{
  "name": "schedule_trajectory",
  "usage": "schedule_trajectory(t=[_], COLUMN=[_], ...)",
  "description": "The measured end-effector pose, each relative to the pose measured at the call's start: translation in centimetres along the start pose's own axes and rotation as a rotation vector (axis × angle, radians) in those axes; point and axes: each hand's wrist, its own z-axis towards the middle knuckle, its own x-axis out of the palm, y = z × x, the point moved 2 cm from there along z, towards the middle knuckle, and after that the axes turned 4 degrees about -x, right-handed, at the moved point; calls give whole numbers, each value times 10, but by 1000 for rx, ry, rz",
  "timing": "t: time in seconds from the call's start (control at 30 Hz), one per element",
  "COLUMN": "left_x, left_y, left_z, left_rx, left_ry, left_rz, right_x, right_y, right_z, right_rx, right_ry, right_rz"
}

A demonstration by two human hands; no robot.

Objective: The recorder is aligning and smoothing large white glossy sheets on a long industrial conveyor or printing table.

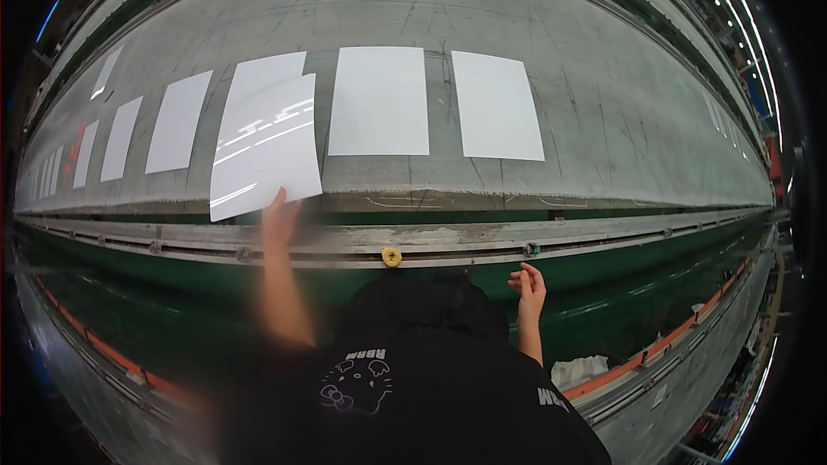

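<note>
View: seen from above the person's head, looking down over a dark shirt toward a long grey desk (603, 77) that curves across the picture.
Held sheet: a white, glossy rectangular sheet (265, 145), blank, with streaks of reflected ceiling light across its upper half. It is tilted slightly, its lower edge reaching over the near edge of the desk, and it partly covers another white sheet behind it.
Left hand: the left hand (280, 217) is raised and blurred; its fingers close on the bottom edge of the held sheet, near the middle of that edge.
Right hand: the right hand (528, 280) is held low near the body, well apart from the sheets, palm turned inward with fingers loosely curled and spread, gripping nothing.
Row of sheets: more white sheets lie flat on the desk in a line. Two lie to the right of the held one, a middle sheet (379, 100) and a right sheet (497, 105), with bare grey gaps between them. Several narrower-looking sheets (178, 120) run off to the left, shrinking toward the rim.
Desk surface: dull grey, scratched and marked with dark lines.
Rail: a grey metal rail (603, 237) runs along the near side of the desk, with a small yellow knob (391, 256) on it, between the two hands.
Below the rail: a dark green surface (646, 280).
</note>
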Motion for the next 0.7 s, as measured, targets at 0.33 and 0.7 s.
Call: schedule_trajectory(t=[0.33, 0.7], left_x=[145, 310], left_y=[26, 125], left_z=[-55, -90], left_rx=[-289, -369], left_ry=[326, 455], left_rz=[-160, -159], right_x=[-26, -116], right_y=[0, 21], right_z=[3, 86], right_rx=[-119, -356], right_ry=[-45, 61], right_rz=[2, -458])
